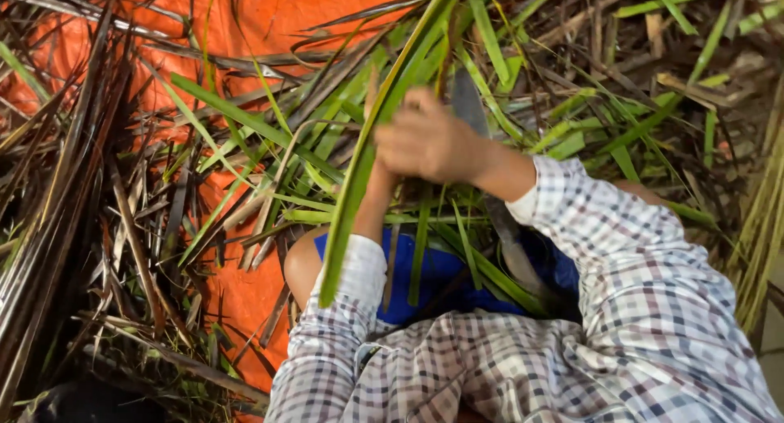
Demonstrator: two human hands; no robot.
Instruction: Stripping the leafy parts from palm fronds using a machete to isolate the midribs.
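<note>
One orange plastic tarp [269,31] covers the ground, and every other thing lies on or above it. Heaps of long green and dried brown palm-like leaves [106,227] cover its left edge, its middle and its far right side, too many to count. One long folded green leaf strip [359,170] rises over the middle of the tarp; its long axis runs steeply, the lower tip pointing down toward the person's blue shorts [441,280], the upper end pointing up and slightly right. One dark curved blade [510,243] runs almost parallel to it, just to the right. Two hands work over the tarp's centre: the right hand [429,141] is clenched around the leaves and the blade. The left hand [377,178] is mostly hidden behind the strip and the right hand, so I cannot tell its grip
</note>
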